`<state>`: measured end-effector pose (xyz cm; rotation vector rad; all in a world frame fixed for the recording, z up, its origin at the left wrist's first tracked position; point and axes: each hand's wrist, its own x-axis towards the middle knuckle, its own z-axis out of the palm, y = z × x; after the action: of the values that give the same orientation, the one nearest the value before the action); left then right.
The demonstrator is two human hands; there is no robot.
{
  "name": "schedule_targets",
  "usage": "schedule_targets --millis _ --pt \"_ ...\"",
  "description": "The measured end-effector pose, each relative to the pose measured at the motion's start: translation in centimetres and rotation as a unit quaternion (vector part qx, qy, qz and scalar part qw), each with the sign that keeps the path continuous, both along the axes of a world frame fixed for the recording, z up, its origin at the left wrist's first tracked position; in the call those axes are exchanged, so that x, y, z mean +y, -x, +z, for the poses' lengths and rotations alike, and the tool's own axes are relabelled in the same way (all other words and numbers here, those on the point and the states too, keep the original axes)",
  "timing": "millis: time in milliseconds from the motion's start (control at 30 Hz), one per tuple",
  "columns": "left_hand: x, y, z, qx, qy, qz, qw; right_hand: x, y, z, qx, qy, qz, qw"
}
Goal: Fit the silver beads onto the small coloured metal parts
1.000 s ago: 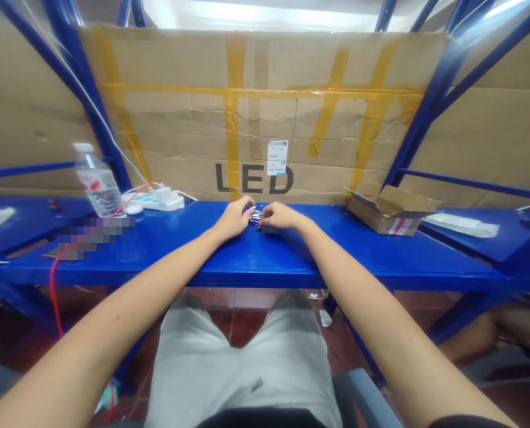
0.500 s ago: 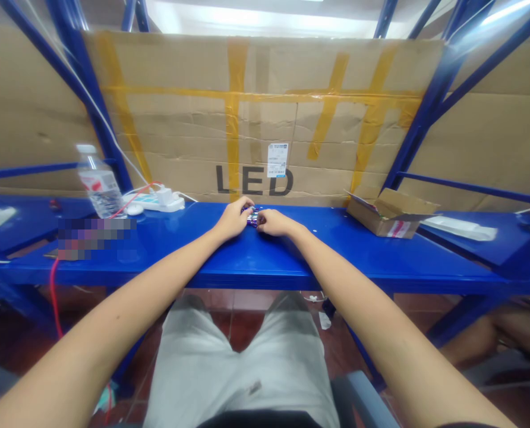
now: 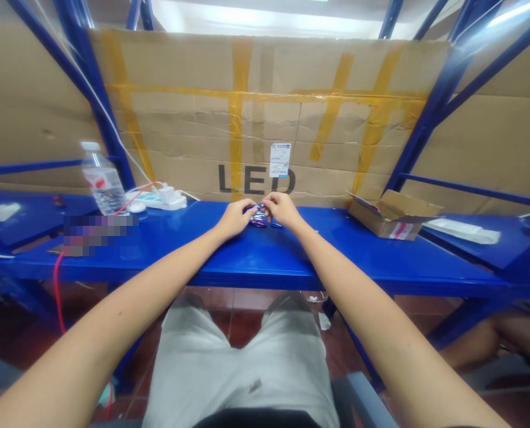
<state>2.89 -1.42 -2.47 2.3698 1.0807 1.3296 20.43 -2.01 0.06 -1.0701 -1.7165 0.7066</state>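
Note:
Both my arms reach forward over a blue metal bench (image 3: pixel 256 261). My left hand (image 3: pixel 234 217) and my right hand (image 3: pixel 283 209) meet at the bench's far side, fingers curled and pinched together. Between and under the fingertips lies a small heap of shiny coloured bits (image 3: pixel 259 219), purple and blue, too small to name. My right hand is lifted slightly above the heap, pinching at its top. My left hand rests on the bench, touching the heap's left side.
A taped cardboard sheet marked LED (image 3: pixel 256 119) stands behind the bench. A water bottle (image 3: pixel 101 179) and a white power strip (image 3: pixel 160 198) with a red cable are at the left. An open small cardboard box (image 3: pixel 390 213) and a white packet (image 3: pixel 463 229) lie at the right.
My right hand has lifted and shifted slightly back over the heap. A little more of the coloured bits shows on the bench. My left hand has hardly moved.

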Motion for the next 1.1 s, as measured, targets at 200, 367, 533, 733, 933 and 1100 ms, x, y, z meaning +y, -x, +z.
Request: schedule_targets --millis 200,367,533,733,933,1100 --pt "-0.1 0.1 -0.2 0.018 0.029 -0.026 0.999 -0.2 -0.1 -0.3 -0.014 -0.02 0.0 1.0" --pt "0.1 0.2 -0.3 0.01 0.03 -0.041 0.999 -0.2 -0.6 -0.1 -0.101 -0.056 -0.001 0.993" --pt "0.9 0.1 -0.5 0.026 0.054 -0.019 0.998 -0.2 -1.0 -0.1 -0.244 -0.12 0.011 0.962" --pt "0.7 0.3 -0.2 0.067 0.053 0.01 0.996 -0.4 -1.2 -0.3 -0.338 -0.155 0.024 0.928" --pt "0.1 0.6 -0.1 0.111 0.025 0.01 0.993 -0.2 -1.6 -0.4 -0.358 -0.197 0.07 0.91" --pt "-0.6 0.7 0.0 0.169 -0.061 0.037 0.983 -0.1 -1.7 -0.3 -0.266 -0.133 0.105 0.949"
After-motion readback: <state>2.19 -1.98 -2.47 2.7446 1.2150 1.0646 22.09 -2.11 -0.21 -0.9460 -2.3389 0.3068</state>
